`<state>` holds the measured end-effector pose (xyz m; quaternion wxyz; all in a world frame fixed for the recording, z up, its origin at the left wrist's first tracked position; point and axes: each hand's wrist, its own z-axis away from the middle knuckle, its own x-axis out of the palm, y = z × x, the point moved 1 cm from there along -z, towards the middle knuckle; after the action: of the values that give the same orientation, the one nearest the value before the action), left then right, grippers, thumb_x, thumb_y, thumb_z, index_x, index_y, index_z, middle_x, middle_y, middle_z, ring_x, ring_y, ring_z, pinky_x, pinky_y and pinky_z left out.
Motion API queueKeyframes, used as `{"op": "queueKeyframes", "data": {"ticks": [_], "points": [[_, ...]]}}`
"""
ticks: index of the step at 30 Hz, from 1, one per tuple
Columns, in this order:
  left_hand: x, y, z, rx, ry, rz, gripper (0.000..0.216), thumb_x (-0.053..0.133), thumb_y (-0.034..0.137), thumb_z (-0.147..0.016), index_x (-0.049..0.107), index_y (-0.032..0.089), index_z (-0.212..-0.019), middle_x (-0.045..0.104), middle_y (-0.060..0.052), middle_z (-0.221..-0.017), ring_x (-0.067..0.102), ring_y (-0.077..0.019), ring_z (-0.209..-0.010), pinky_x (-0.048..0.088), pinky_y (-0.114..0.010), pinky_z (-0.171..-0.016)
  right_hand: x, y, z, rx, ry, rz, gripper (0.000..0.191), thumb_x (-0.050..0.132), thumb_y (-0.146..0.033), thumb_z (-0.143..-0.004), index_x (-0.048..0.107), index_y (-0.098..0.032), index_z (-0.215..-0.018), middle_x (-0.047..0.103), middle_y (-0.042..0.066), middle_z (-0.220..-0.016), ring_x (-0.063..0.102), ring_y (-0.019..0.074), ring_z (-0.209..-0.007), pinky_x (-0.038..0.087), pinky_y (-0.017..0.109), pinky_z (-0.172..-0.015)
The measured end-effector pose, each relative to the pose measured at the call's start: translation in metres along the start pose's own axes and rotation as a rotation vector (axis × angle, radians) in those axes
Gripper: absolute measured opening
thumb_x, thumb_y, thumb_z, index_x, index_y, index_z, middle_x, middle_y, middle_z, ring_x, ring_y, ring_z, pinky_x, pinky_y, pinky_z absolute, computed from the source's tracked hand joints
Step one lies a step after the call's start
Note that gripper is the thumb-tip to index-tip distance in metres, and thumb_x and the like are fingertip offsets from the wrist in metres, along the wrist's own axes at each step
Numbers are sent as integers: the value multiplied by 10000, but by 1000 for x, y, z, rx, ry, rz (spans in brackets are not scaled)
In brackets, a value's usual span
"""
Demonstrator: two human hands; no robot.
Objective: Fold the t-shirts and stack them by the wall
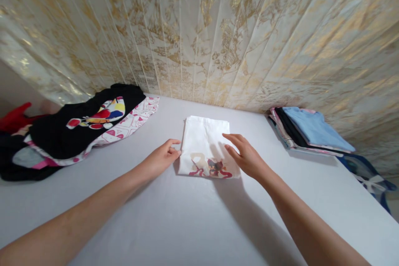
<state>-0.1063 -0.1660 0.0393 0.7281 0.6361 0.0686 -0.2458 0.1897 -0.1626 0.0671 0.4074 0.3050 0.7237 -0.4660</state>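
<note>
- While the folded white garment (207,135) lies flat in the middle of the pale table (149,224), one hand is at each of its sides.
- The left hand (164,156) is at the garment's left edge, forefinger stretched out and the other fingers curled; whether thumb and fingers grip the fabric, I cannot tell.
- The right hand (246,156) is loose and unclenched over the garment's right edge, thumb and fingers apart, grasping nothing; contact with the cloth is unclear.
- A coloured print (212,168) runs along the garment's near end.
- On the left, well apart from it, a loose heap holds a black garment (52,135) with a bright picture, pink-patterned white cloth (148,110) and, at the far left, something red (14,119).
- On the far right is a stack of folded clothes, a light blue one (318,129) on top.
- Just nearer than the stack, a dark blue item (358,166) hangs past the table's right edge.
- A gold-patterned curtain (199,37) hangs along the far side.
</note>
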Motion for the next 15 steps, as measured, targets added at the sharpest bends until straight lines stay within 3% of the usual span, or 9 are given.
{"op": "queueKeyframes", "data": {"ticks": [3,8,11,15], "points": [[8,-3,4,21,-50,87,535,548,481,-804,503,173,-1240,665,-24,-857,635,-205,-799,462,-319,-759,21,-15,-46,-53,-101,171,490,365,-416,-983,470,-212,-1416,475,136,-1433,436,271,-1319,359,459,-1083],[6,3,7,39,-127,155,564,562,433,-828,464,176,-1321,615,19,-749,558,-145,-666,413,-258,-649,66,-23,-106,-49,-195,315,542,337,-477,-991,346,-269,-1491,315,65,-1561,264,262,-1433,244,493,-1145],[0,10,15,-25,-250,192,597,571,457,-842,429,206,-1364,536,65,-642,450,-101,-528,323,-214,-522,85,-18,-114,-57,-205,360,568,310,-520,-988,310,-285,-1505,277,47,-1579,234,260,-1445,204,505,-1154],[0,13,21,-112,-488,331,562,560,506,-860,453,212,-1327,481,80,-546,433,-99,-481,296,-202,-484,94,-14,-109,-73,-160,399,576,273,-538,-989,299,-289,-1509,275,46,-1580,253,255,-1436,196,499,-1153]]}}
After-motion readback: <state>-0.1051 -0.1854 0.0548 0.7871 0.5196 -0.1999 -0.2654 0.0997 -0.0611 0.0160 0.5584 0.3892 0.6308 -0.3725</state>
